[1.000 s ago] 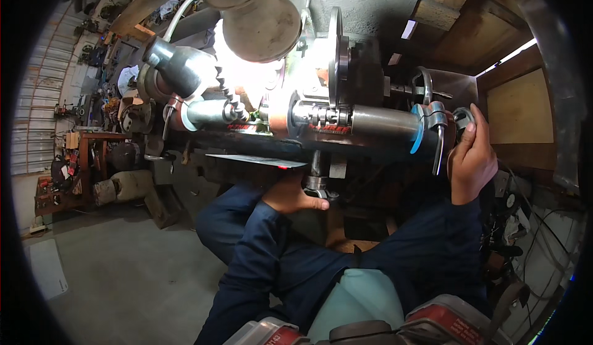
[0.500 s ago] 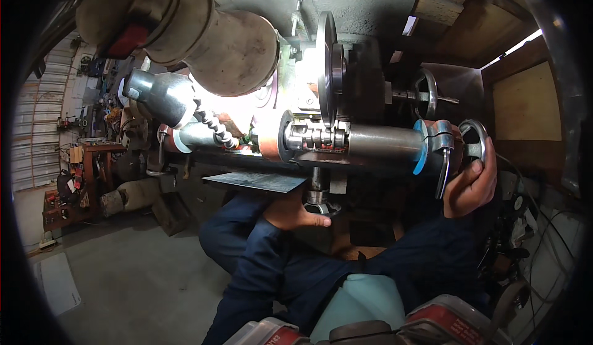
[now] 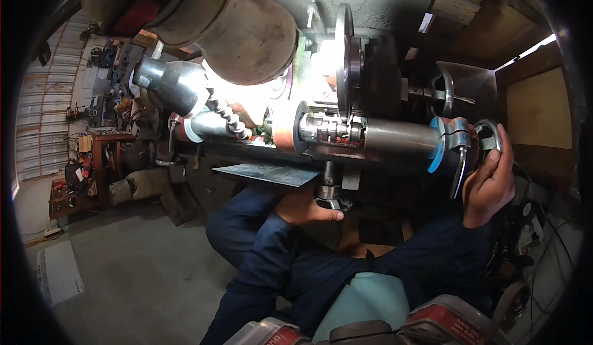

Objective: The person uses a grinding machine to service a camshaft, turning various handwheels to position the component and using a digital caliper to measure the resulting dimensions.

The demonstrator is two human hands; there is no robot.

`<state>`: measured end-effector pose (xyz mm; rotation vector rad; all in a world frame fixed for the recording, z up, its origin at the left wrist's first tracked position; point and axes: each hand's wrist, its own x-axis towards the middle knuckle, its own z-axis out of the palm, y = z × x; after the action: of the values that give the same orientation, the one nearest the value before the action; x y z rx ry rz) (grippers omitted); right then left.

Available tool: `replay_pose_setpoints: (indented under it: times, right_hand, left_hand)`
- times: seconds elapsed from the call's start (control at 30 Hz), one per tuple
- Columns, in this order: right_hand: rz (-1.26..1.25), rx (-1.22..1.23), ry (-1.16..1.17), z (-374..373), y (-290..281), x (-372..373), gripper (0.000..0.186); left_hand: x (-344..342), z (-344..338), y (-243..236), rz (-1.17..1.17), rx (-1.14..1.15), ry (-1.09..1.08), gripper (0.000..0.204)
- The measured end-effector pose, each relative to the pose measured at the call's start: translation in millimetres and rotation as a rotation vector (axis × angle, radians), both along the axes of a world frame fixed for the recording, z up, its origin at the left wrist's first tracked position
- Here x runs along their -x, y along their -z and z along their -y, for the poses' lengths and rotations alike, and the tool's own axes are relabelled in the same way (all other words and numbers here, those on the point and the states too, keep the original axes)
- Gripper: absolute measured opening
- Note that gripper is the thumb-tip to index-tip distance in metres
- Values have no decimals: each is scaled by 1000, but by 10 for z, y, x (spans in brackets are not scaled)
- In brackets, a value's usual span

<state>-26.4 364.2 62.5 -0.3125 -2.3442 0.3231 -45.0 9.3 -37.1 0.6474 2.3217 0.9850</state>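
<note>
One metal wheel (image 3: 488, 141) was at the fingertips of the right hand (image 3: 491, 181), just above its palm; this hand was the nearer one, its fingers curled around the rim. The long axis of this rim appeared upright, slightly tilted. The bumpy steel bar (image 3: 333, 129) lay crosswise, left of this hand. Also leftward, the left hand (image 3: 304, 208) was at a second wheel (image 3: 334, 204); its fingers were hidden, so I could not tell the grip.

Dressed in dark navy long sleeves (image 3: 267, 250), navy trousers (image 3: 233, 226) and a pale teal top (image 3: 364, 300), with red-labelled respirator cartridges (image 3: 441, 321).
</note>
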Motion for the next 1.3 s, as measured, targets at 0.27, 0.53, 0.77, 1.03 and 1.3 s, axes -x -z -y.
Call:
replay_pose_setpoints:
  times: [0.27,0.53,0.77,1.03,1.3]
  right_hand:
    - [227,69,46,-46,-180,43,30]
    - [486,111,103,-169,-342,223,31]
    - [810,131,-33,-377,-442,569,29]
    - [752,160,-122,-607,-216,605,35]
    - [675,97,-81,-456,-294,463,35]
  left_hand:
    - [-2,-35,-47,90,-39,-28,108]
    - [-7,-47,-65,218,-42,-86,105]
    - [-40,29,45,175,-13,-91,109]
    - [-80,12,100,220,-18,-138,112]
    - [-76,-42,-75,315,14,-166,89]
